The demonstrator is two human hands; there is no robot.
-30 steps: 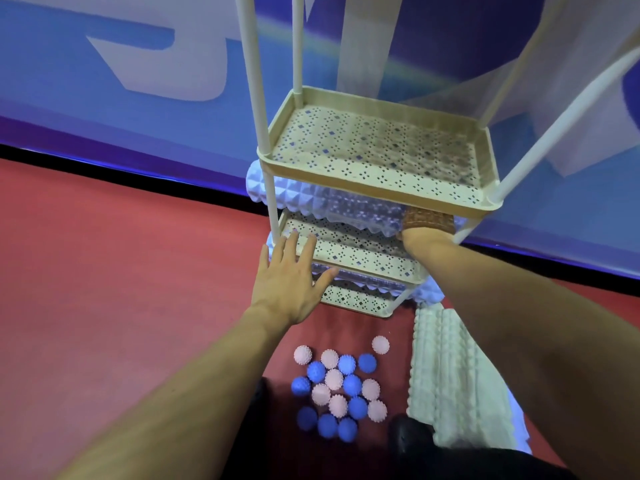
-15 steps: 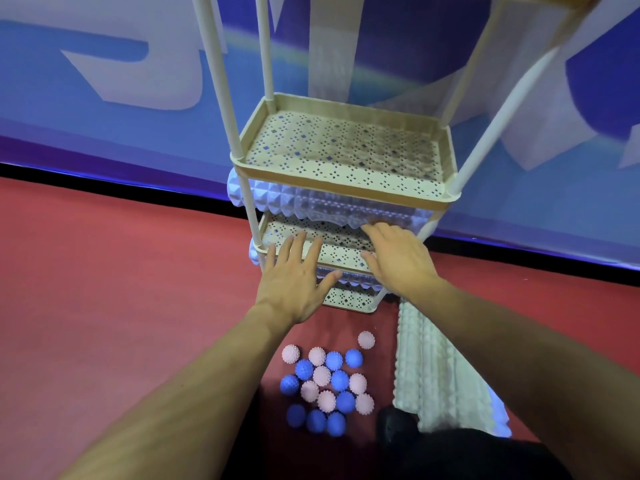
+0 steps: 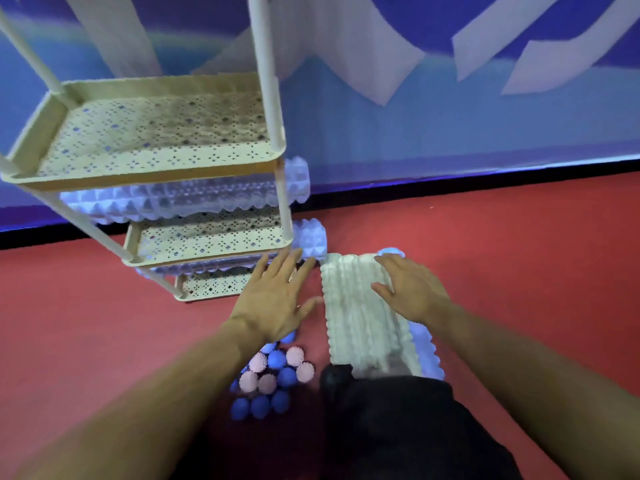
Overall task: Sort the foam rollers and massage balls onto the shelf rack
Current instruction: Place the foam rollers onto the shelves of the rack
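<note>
So the right hand (image 3: 414, 295) rested spread on the white roller (image 3: 360, 317) at 5 o'clock of the rack (image 3: 145, 174); left hand (image 3: 273, 296) hovered spread; massage balls (image 3: 273, 375) clustered at 6, a blue roller (image 3: 427, 351) alongside.

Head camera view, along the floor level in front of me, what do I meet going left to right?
Bottom shelf tray → left hand → white foam roller → right hand, resting on the white roller's right side.

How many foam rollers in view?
4, possibly more hidden: two blue on the rack, a white one on the floor, another blue beside it.
</note>
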